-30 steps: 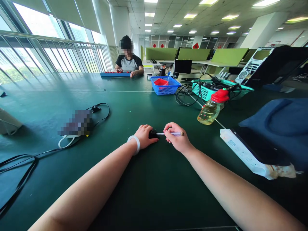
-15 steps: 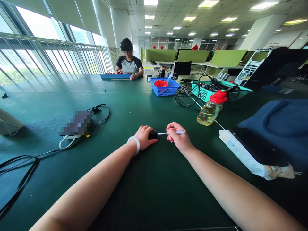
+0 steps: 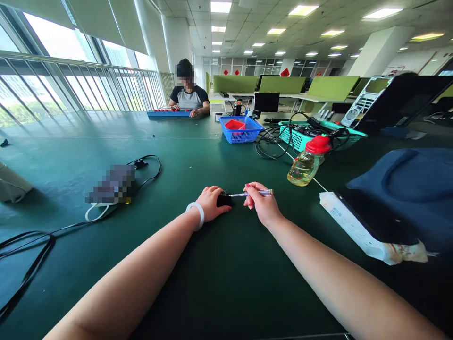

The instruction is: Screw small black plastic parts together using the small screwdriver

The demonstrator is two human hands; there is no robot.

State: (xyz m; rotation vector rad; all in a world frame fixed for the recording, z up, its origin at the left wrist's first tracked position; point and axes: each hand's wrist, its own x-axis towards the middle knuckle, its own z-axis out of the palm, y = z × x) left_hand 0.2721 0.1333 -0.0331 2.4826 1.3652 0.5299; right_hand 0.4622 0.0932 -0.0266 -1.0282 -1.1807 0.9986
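The small black part [image 3: 224,200] lies under the left hand [image 3: 209,203], which presses it onto the green table [image 3: 212,160]; just right of it, the right hand [image 3: 261,206] pinches a slim screwdriver [image 3: 255,193], tip touching the part.

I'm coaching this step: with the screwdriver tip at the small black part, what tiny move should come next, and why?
Probably press the screwdriver tip squarely into the black part and start turning. The right hand holds the tool nearly level with its tip at the part's top, and the left hand grips the part on the table, so it looks braced.
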